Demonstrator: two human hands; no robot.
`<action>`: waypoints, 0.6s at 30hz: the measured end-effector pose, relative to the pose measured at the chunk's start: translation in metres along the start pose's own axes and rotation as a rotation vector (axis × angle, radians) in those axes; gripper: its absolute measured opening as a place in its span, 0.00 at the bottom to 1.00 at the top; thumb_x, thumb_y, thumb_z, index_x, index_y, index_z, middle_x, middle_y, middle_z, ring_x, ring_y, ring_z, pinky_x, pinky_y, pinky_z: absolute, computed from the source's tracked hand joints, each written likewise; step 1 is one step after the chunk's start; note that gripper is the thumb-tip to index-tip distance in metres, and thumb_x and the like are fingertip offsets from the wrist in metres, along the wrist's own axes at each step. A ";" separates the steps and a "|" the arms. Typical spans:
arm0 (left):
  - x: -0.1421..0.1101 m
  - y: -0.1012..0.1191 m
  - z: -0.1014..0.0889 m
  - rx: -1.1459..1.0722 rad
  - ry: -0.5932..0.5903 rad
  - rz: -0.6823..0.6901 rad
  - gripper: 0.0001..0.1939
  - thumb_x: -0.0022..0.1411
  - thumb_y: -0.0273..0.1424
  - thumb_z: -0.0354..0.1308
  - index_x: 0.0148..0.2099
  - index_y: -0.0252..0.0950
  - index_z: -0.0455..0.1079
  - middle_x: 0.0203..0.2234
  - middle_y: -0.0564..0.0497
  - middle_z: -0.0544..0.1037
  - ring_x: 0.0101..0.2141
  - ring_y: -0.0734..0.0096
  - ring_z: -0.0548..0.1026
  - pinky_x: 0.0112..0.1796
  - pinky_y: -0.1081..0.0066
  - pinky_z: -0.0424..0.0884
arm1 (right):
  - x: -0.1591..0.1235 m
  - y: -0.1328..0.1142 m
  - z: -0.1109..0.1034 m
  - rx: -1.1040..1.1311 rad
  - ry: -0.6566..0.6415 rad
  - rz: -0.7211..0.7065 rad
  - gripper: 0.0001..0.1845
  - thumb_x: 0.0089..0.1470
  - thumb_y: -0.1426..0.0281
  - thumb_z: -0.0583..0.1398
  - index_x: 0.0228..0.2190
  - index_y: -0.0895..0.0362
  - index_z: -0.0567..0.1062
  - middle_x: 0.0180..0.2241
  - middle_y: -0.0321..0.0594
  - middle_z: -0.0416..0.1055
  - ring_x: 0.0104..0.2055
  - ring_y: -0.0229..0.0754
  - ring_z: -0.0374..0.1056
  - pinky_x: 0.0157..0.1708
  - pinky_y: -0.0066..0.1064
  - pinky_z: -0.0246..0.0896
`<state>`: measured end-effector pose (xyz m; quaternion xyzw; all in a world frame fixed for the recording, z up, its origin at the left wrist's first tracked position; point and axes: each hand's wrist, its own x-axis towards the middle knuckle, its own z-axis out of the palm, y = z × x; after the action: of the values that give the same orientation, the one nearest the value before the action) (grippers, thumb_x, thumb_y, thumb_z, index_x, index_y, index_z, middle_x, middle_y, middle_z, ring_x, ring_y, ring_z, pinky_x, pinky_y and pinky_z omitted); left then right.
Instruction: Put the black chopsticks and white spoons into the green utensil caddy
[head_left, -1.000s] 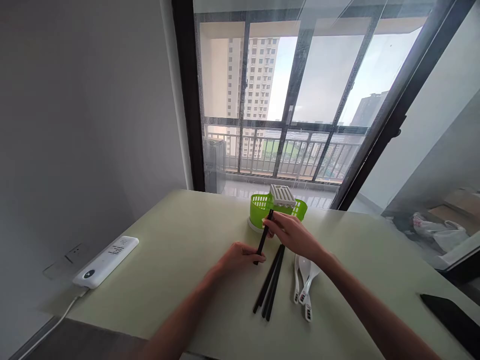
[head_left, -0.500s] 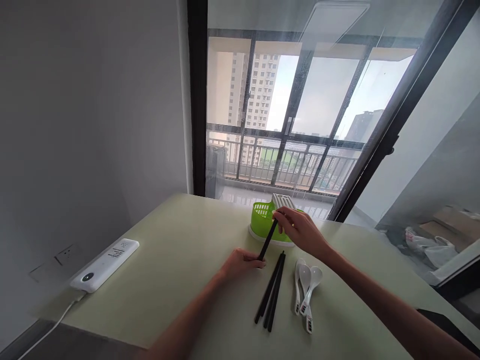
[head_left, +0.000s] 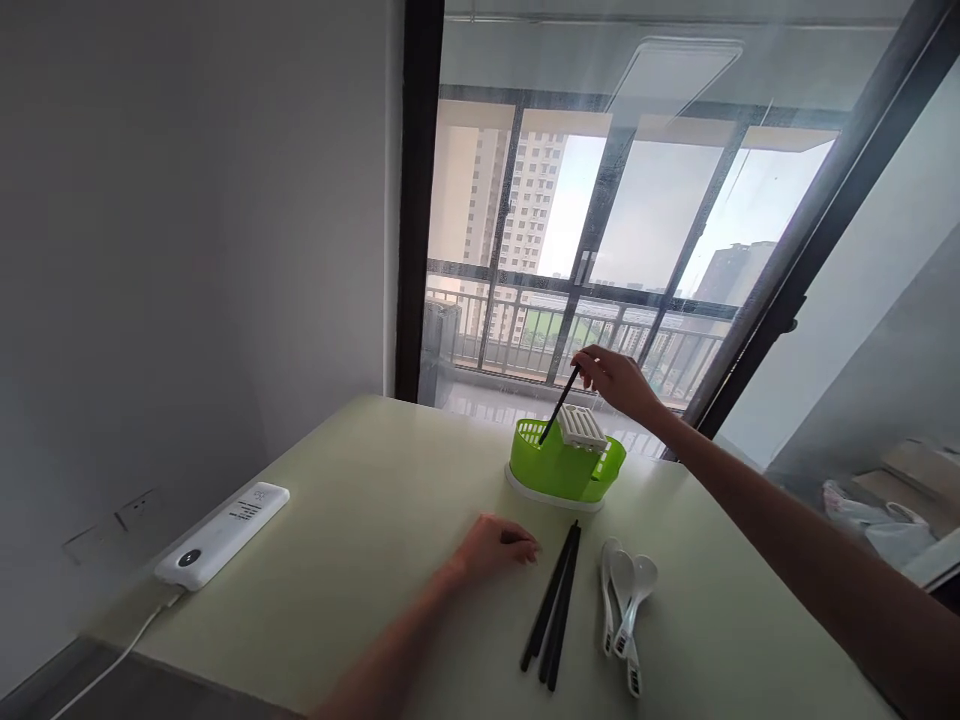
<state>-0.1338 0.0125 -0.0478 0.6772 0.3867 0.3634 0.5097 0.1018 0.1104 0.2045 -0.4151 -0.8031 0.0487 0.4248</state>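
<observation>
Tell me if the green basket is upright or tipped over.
Upright. The green basket stands on its white base on the table, with its openings facing up.

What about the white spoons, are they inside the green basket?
No, the white spoons lie on the table, beside the black chopsticks and apart from the green basket.

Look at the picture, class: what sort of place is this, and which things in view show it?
Probably a room in a high-rise home: chopsticks and spoons lie on the table, and through the glass appear a railing and a tall, many-windowed building.
</observation>
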 end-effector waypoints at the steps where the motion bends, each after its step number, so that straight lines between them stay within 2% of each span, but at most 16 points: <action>1: 0.000 -0.001 0.000 0.002 0.001 0.000 0.19 0.55 0.49 0.68 0.38 0.37 0.83 0.30 0.47 0.85 0.31 0.63 0.82 0.39 0.64 0.78 | 0.001 0.010 0.009 0.016 -0.031 0.011 0.30 0.64 0.43 0.49 0.33 0.55 0.74 0.24 0.39 0.74 0.25 0.41 0.72 0.29 0.32 0.65; 4: 0.001 -0.004 0.001 0.002 -0.001 0.004 0.21 0.55 0.50 0.68 0.37 0.37 0.83 0.29 0.47 0.85 0.31 0.62 0.82 0.39 0.63 0.78 | 0.003 0.039 0.032 0.064 -0.126 0.048 0.30 0.63 0.43 0.50 0.32 0.56 0.74 0.23 0.39 0.73 0.23 0.40 0.71 0.27 0.31 0.66; 8: 0.002 -0.008 0.003 -0.001 -0.009 0.008 0.22 0.55 0.52 0.67 0.37 0.36 0.82 0.29 0.47 0.84 0.31 0.62 0.82 0.39 0.63 0.78 | 0.003 0.066 0.047 0.107 -0.229 0.074 0.29 0.62 0.44 0.52 0.33 0.57 0.76 0.23 0.38 0.73 0.24 0.38 0.70 0.26 0.29 0.65; 13: 0.002 -0.009 0.005 0.018 -0.003 0.010 0.20 0.57 0.49 0.66 0.38 0.36 0.82 0.29 0.48 0.84 0.31 0.63 0.81 0.39 0.63 0.78 | 0.009 0.085 0.057 0.144 -0.335 0.074 0.29 0.61 0.45 0.54 0.33 0.58 0.77 0.26 0.39 0.74 0.26 0.38 0.70 0.28 0.30 0.64; 18: 0.000 -0.006 0.006 0.055 0.015 0.010 0.17 0.58 0.45 0.65 0.37 0.36 0.81 0.28 0.48 0.84 0.31 0.61 0.82 0.39 0.62 0.78 | 0.018 0.094 0.069 0.153 -0.321 0.116 0.28 0.61 0.46 0.55 0.34 0.59 0.76 0.26 0.39 0.72 0.27 0.38 0.70 0.30 0.32 0.65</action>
<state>-0.1291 0.0113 -0.0547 0.6900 0.3970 0.3602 0.4863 0.1051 0.2033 0.1320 -0.4142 -0.8291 0.1999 0.3180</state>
